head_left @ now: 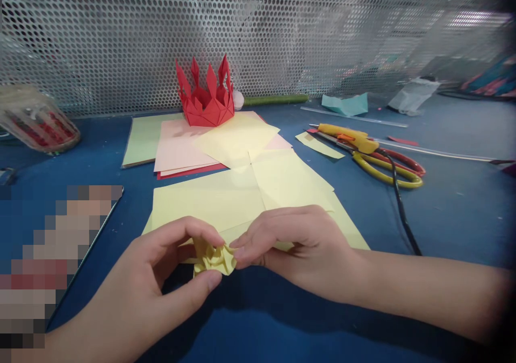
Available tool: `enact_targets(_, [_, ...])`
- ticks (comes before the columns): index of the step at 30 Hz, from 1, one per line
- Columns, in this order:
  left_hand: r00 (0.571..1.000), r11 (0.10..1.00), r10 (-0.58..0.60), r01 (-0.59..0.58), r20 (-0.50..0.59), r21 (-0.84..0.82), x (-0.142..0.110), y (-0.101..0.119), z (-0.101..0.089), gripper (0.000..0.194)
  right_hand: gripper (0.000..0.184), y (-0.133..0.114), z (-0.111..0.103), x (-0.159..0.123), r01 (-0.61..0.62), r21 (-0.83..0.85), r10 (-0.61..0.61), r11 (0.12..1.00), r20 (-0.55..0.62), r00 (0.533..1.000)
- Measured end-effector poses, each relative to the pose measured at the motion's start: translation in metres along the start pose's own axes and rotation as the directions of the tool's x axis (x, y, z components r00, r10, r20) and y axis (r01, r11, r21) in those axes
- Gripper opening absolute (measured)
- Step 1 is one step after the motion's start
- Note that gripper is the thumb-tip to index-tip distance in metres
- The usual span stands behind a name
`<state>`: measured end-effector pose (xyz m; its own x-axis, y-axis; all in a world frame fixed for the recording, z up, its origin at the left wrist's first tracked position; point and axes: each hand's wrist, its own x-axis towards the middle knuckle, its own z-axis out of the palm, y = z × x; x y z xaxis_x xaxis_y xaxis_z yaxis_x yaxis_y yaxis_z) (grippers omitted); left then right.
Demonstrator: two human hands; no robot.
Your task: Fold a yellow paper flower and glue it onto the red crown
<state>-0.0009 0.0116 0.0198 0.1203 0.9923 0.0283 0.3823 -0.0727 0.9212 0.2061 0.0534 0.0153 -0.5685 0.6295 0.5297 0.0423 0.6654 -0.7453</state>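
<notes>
A small folded yellow paper piece (215,260), creased like a rosette, is held up between both hands over the front of the blue table. My left hand (169,277) pinches it from the left, thumb below and index finger on top. From the right, my right hand (298,239) grips its edge between thumb and fingertips. Some of the right fingers are hidden behind that hand. Just beyond the hands lie overlapping yellow paper sheets (201,196). A red folded paper crown (208,117) stands on the papers farther back.
Pink sheets (175,148) and a green sheet (141,137) lie at the back. On the right, a yellow glue gun (349,136) overlaps scissors (387,178), with a black cord (403,212). A jar (44,121) sits left. A perforated metal screen (258,41) closes the back.
</notes>
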Motion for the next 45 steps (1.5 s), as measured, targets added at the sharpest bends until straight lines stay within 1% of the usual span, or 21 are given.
enact_targets(2, [1.0, 1.0, 0.001, -0.001, 0.002, 0.002, -0.0002, 0.0008, 0.0003, 0.027, 0.011, -0.0001, -0.0017, 0.0011, -0.021, 0.048, 0.02, 0.999, 0.007, 1.0])
enact_targets(4, [1.0, 1.0, 0.002, -0.002, 0.004, 0.004, -0.0007, 0.0016, 0.0002, 0.027, 0.007, 0.0, -0.0033, 0.0018, -0.052, 0.104, 0.052, 0.993, 0.003, 0.999])
enact_targets(10, [1.0, 1.0, 0.001, -0.001, 0.004, 0.0, -0.0019, 0.0042, -0.0005, 0.027, 0.01, 0.0013, -0.0034, 0.0007, -0.122, 0.233, 0.13, 0.965, -0.02, 0.991])
enact_targets(13, [1.0, 1.0, -0.002, 0.002, 0.006, -0.004, -0.002, 0.0049, -0.0015, 0.027, 0.013, 0.0018, -0.0025, -0.0001, -0.126, 0.228, 0.139, 0.965, -0.042, 0.989])
enact_targets(16, [1.0, 1.0, -0.001, 0.002, 0.014, -0.018, -0.0028, 0.0039, -0.0033, 0.025, 0.013, 0.0017, -0.0022, 0.0001, -0.117, 0.203, 0.128, 0.972, -0.038, 0.991])
enact_targets(19, [0.998, 0.999, 0.022, -0.019, 0.061, -0.05, -0.004, 0.0018, -0.0057, 0.018, 0.012, 0.0011, -0.0023, 0.0008, -0.117, 0.181, 0.125, 0.976, -0.033, 0.992])
enact_targets(21, [0.993, 0.996, 0.048, -0.039, 0.107, -0.081, -0.0045, 0.0005, -0.007, 0.017, 0.013, 0.0004, -0.0024, 0.001, -0.138, 0.173, 0.148, 0.975, -0.043, 0.988])
enact_targets(24, [0.986, 0.993, 0.071, -0.055, 0.149, -0.106, -0.004, -0.0003, -0.0082, 0.021, 0.016, -0.0003, -0.0025, 0.0007, -0.198, 0.212, 0.21, 0.957, -0.033, 0.977])
enact_targets(27, [0.982, 0.994, 0.09, -0.078, 0.164, -0.082, -0.0029, 0.0005, -0.0089, 0.022, 0.011, 0.0001, -0.0023, 0.0, -0.247, 0.26, 0.26, 0.933, -0.016, 0.965])
enact_targets(33, [0.983, 0.992, 0.113, -0.103, 0.146, -0.076, -0.004, 0.002, -0.0091, 0.026, 0.01, 0.0015, -0.0001, 0.0007, -0.255, 0.37, 0.288, 0.893, -0.038, 0.957])
enact_targets(38, [0.984, 0.995, 0.092, -0.085, 0.151, -0.052, -0.0038, 0.0014, -0.0091, 0.022, 0.009, -0.0005, -0.0005, 0.0009, -0.301, 0.354, 0.325, 0.885, -0.01, 0.946])
enact_targets(41, [0.994, 0.998, 0.052, -0.048, 0.093, -0.035, -0.0025, 0.0019, -0.0069, 0.019, 0.009, -0.0015, -0.0015, 0.0012, -0.291, 0.336, 0.308, 0.896, 0.001, 0.951])
enact_targets(43, [0.999, 0.999, 0.022, -0.021, 0.049, -0.025, -0.0014, 0.003, -0.0047, 0.023, 0.007, -0.0014, -0.0017, 0.0017, -0.298, 0.335, 0.316, 0.894, 0.0, 0.949])
enact_targets(45, [1.0, 1.0, 0.007, -0.007, 0.027, -0.019, -0.0003, 0.0044, -0.0028, 0.026, 0.006, -0.0005, -0.0014, 0.0023, -0.326, 0.336, 0.347, 0.883, 0.0, 0.938])
